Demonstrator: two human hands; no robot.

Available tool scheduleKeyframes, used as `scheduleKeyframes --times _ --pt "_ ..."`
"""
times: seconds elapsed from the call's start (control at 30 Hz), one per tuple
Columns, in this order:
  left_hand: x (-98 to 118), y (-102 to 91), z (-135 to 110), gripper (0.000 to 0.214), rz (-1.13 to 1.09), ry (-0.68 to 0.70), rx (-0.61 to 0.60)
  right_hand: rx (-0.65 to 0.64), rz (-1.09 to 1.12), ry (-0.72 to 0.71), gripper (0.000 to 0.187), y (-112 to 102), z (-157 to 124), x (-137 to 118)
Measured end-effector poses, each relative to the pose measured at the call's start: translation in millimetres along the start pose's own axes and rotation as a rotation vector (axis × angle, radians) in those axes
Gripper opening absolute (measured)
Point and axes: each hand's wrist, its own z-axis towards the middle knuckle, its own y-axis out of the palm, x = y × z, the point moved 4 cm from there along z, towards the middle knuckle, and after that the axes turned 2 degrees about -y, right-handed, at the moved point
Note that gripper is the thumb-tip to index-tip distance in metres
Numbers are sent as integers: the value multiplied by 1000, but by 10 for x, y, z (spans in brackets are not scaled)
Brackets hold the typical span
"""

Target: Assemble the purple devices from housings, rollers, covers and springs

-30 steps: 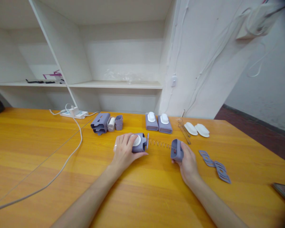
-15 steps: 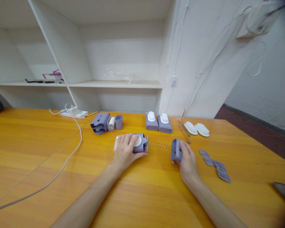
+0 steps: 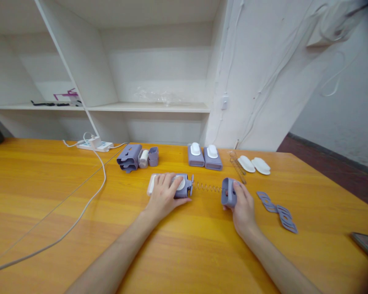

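Beneath my left hand [image 3: 163, 192] lies a purple-grey plastic housing [image 3: 185, 190] with a round white part on top; my fingers grip it against the table. A clear-white piece [image 3: 151, 184] sticks out at its left end. From the right end a thin coil spring [image 3: 207, 187] stretches across to a purple-grey hollow cap [image 3: 227, 192], which my right hand [image 3: 243, 204] holds by its right side. The cap's open side faces left, and the spring's end reaches into it.
Behind stand several purple housings [image 3: 131, 157], two with white knobs [image 3: 212, 151]. Loose springs [image 3: 237, 166], white oval lids [image 3: 260, 166] and slotted purple plates [image 3: 286, 218] lie to the right. A power strip [image 3: 101, 145] trails a cable [image 3: 92, 206] over the left side of the table.
Both hands have shifted very slightly to the right with the housing and the cap. The spring stays stretched between them.
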Motion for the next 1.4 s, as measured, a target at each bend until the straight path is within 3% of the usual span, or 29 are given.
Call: scheduleKeyframes --times 0.33,0.57,1.0,1.4 --pt "56 70 -2 58 -19 83 -72 -78 5 18 33 37 -25 -29" --pt "-20 28 0 59 11 -22 29 -94 57 36 31 38 -22 -26" --pt "-34 -7 -1 59 1 -7 82 -75 89 63 39 33 -24 -54" --pt "62 48 -19 62 -72 133 -13 -79 -6 83 46 20 -11 -18"
